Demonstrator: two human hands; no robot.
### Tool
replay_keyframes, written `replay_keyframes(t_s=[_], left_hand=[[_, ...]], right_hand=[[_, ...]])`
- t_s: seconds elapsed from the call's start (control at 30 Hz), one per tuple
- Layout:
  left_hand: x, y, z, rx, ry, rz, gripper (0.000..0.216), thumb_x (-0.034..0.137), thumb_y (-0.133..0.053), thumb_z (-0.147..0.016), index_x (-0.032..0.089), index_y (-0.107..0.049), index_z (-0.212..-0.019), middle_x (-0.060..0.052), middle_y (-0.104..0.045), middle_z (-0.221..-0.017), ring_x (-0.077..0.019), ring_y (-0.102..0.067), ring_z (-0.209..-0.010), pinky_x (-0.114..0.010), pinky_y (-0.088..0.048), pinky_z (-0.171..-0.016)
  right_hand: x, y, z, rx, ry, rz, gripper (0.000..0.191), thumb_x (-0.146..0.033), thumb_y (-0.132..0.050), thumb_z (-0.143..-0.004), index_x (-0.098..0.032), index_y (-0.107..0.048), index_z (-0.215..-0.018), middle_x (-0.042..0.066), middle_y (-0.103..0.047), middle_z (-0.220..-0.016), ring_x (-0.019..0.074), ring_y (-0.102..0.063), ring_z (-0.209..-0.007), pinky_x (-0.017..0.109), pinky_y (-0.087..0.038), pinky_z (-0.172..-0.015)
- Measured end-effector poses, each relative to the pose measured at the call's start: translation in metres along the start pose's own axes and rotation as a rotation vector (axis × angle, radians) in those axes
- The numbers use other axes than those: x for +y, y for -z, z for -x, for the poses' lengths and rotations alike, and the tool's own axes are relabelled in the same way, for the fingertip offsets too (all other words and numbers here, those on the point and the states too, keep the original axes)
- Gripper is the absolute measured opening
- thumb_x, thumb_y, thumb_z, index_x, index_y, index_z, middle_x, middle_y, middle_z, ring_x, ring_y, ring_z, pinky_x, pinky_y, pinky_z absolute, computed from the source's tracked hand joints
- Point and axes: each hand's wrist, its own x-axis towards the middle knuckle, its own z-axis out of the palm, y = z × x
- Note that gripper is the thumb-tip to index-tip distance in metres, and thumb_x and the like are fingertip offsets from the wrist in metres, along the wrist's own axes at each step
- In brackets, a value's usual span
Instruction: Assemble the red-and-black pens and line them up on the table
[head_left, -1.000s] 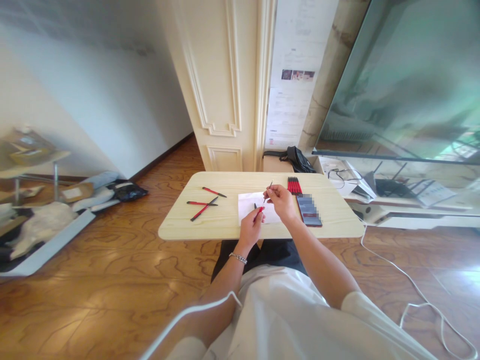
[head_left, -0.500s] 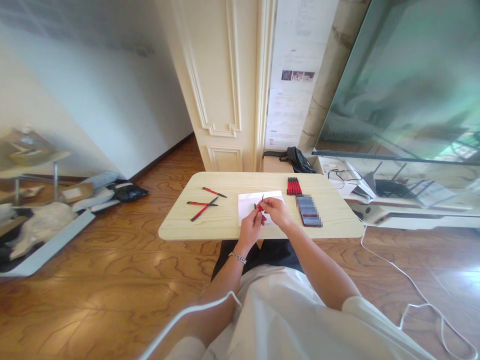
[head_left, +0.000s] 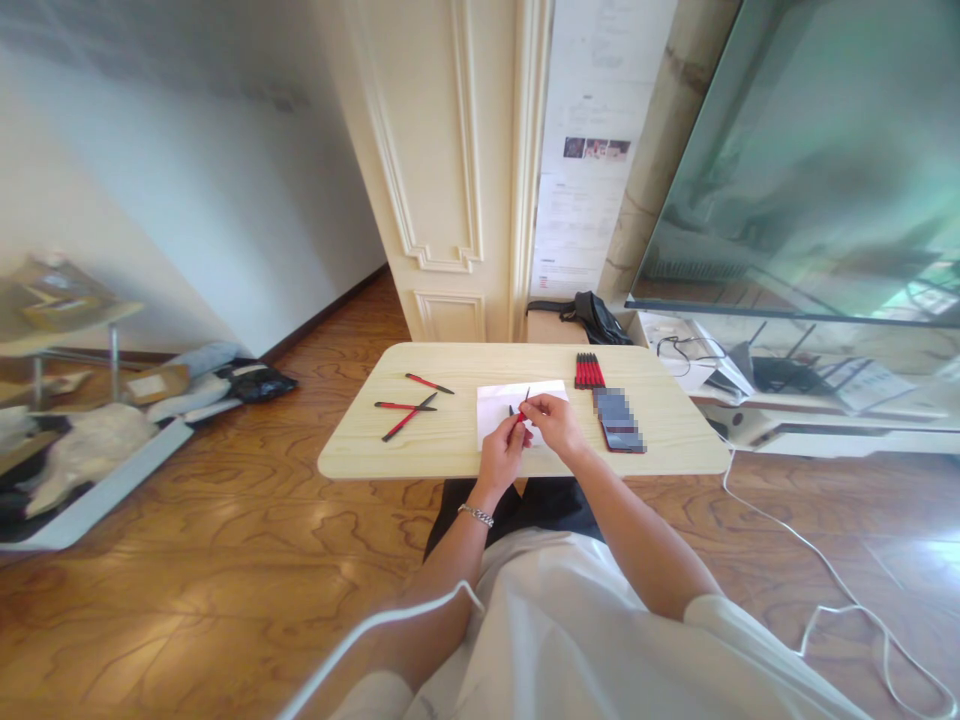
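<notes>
Over a sheet of white paper (head_left: 491, 400), my hands meet with closed fingers on a small red-and-black pen (head_left: 521, 416). My left hand (head_left: 502, 455) grips it from the left, and a short black end shows above the thumb. My right hand (head_left: 553, 422) pinches at its upper right, where a thin dark point sticks up past the fingertips. Fingers hide most of the pen, so whether it is whole or in parts cannot be made out. On the left lie a loose red-and-black pen (head_left: 429, 383) and two crossed pens (head_left: 407, 417).
A row of several red-and-black pens (head_left: 589, 371) lies side by side at the back right of the pale table (head_left: 675, 440). Closer to me is a phone (head_left: 619, 420) with a blurred screen. A white cable (head_left: 795, 540) runs along the floor on the right.
Hardly anything differs. Both hands stay together over the paper with the pen, their fingers shifting only slightly. The view has moved a tiny bit.
</notes>
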Motion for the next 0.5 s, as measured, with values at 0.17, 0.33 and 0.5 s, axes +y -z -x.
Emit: replay_keyframes(t_s=[0.17,0.33,0.5], left_hand=[[-0.0016,0.0006,-0.0003,0.008,-0.016,-0.007,0.044,0.05,-0.044,-0.09,0.016,-0.061,-0.112,-0.004,-0.065,-0.076,-0.013,-0.059,-0.065,-0.027,-0.049,-0.066],[-0.0024,0.0011,-0.0005,-0.002,-0.023,-0.012,0.043,0.049,-0.044,-0.091,0.016,-0.061,-0.112,-0.004,-0.064,-0.076,-0.0131,-0.059,-0.065,-0.026,-0.048,-0.066],[-0.0014,0.0017,0.0003,-0.014,-0.02,-0.031,0.041,0.048,-0.043,-0.091,0.016,-0.061,-0.111,-0.003,-0.064,-0.076,-0.0132,-0.058,-0.067,-0.026,-0.048,-0.068]], right_hand=[[-0.0026,0.0013,0.0009,0.006,0.005,0.011,0.028,-0.043,-0.058,-0.077,-0.016,-0.066,-0.078,0.004,-0.068,-0.077,0.0164,-0.061,-0.072,0.028,-0.047,-0.069],[-0.0042,0.0028,0.0012,-0.004,0.014,0.017,0.028,-0.042,-0.058,-0.078,-0.016,-0.066,-0.076,0.004,-0.067,-0.075,0.0166,-0.061,-0.072,0.028,-0.046,-0.069],[-0.0057,0.0058,-0.0002,-0.035,0.033,0.064,0.026,-0.04,-0.057,-0.079,-0.016,-0.066,-0.075,0.003,-0.068,-0.075,0.0164,-0.061,-0.073,0.028,-0.046,-0.07]])
